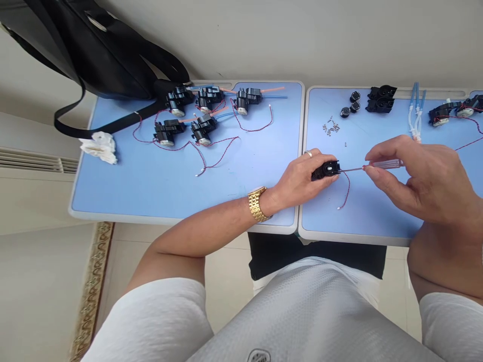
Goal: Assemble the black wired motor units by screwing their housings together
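1. Left hand (298, 182), with a gold watch (258, 203) at the wrist and a ring (308, 154) on 1 finger, was clamped around 1 black housing (325, 171). Its grip held the housing steady and turned its end toward the other hand, just above the front of the right desk (362, 218).
2. Right hand (418, 183) was shut on 1 screwdriver (385, 163), pinching the clear handle between thumb and fingers. This kept the thin shaft level, with its tip at the housing.
3. 1 red wire (346, 192) curved down from the housing onto the desk.
4. Farther back on that desk lay a small heap of screws (331, 126), too small to count, with 3 round black caps (350, 103), 2 spare housings (381, 98), 1 bundle of clear tubing (416, 113) and 2 motor units (453, 110).
5. On the left desk (151, 196) stood 5 more motor units (204, 113), their wires spread out. Beside them were 1 crumpled tissue (98, 147) and 1 black bag (94, 50), whose strap lay across the desk's corner.
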`<state>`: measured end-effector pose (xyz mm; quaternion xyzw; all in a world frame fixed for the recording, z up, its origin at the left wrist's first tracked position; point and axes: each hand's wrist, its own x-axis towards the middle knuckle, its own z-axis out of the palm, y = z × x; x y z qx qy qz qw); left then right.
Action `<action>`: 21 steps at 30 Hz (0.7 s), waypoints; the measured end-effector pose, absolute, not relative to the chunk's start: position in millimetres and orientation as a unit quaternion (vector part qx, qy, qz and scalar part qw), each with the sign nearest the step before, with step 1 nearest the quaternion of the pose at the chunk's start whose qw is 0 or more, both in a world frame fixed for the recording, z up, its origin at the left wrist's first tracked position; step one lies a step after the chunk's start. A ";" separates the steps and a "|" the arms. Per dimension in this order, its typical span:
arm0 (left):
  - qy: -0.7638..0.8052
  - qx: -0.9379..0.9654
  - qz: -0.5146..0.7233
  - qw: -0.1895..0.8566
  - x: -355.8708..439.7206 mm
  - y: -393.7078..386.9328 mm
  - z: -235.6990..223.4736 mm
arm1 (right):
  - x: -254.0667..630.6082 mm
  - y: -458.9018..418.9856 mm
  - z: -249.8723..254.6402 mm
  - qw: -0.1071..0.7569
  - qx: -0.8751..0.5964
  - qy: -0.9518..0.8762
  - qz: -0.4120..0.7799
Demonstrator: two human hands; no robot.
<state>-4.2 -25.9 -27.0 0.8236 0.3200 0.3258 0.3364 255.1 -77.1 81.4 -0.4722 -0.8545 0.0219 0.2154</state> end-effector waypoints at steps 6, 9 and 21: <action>0.314 0.825 0.330 0.334 -4.6 -26.2 -27.8 | 252.5 -77.0 81.9 0.233 -0.470 -0.851 -0.002; 0.313 0.826 0.325 0.338 -4.9 -26.7 -27.3 | 253.3 -75.9 82.1 0.221 -0.491 -0.842 -0.022; 0.324 0.820 0.322 0.344 -4.9 -25.7 -25.5 | 255.8 -73.2 76.7 0.294 -0.475 -0.829 -0.021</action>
